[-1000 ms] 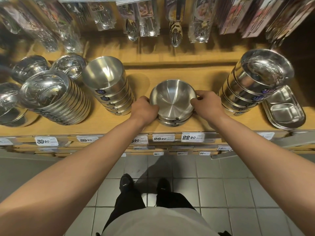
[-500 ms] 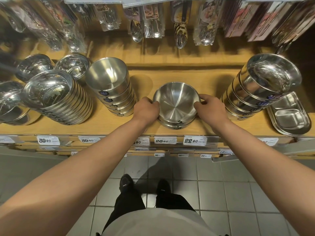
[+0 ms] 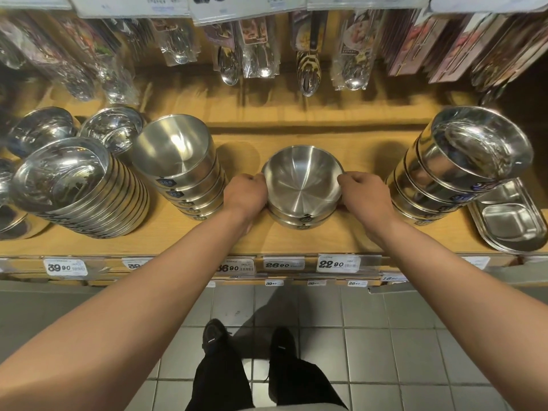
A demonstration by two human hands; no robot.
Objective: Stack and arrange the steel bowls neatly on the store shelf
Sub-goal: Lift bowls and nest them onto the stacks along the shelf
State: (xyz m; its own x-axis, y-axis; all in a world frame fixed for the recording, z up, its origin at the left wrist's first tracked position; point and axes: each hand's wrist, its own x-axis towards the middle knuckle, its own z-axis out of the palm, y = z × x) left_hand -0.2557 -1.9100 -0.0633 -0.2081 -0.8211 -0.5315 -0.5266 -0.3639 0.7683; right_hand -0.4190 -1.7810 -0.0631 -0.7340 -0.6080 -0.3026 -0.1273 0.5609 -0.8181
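Head view, looking down over a wooden store shelf (image 3: 296,244).

Short stack of steel bowls (image 3: 302,185) at the middle of the shelf, upright, top bowl nested in the ones beneath, dark labels facing the front edge.

Left hand (image 3: 244,194) at the left side of the short stack, fingers curled around the rim of the top bowl, knuckles up. Right hand (image 3: 363,194) at the right side of the short stack, fingers curled likewise on the rim, gripping the bowl. Both forearms reaching in from below, on either side of the short stack.

Left of the short stack, just beyond the left hand: taller stack of deep bowls (image 3: 181,173), leaning back, blue labels showing on the sides. Further left of that: long leaning stack of shallow polished bowls (image 3: 80,188), with more shiny bowls (image 3: 114,130) behind it near the back of the shelf.

Right of the short stack, apart from the right hand: stack of wide-rimmed bowls (image 3: 462,170), tilted toward the front. Just beside that stack, at its right: divided steel trays (image 3: 510,218) lying flat.

Behind the short stack, above the shelf: packaged spoons and ladles (image 3: 308,63) hanging in a row.

In front of the short stack, along the shelf edge: price tags (image 3: 338,264), reading 26.90 and 22.90 among others.

Below the shelf edge: grey tiled floor (image 3: 385,351), black shoes (image 3: 213,336) and dark trousers.
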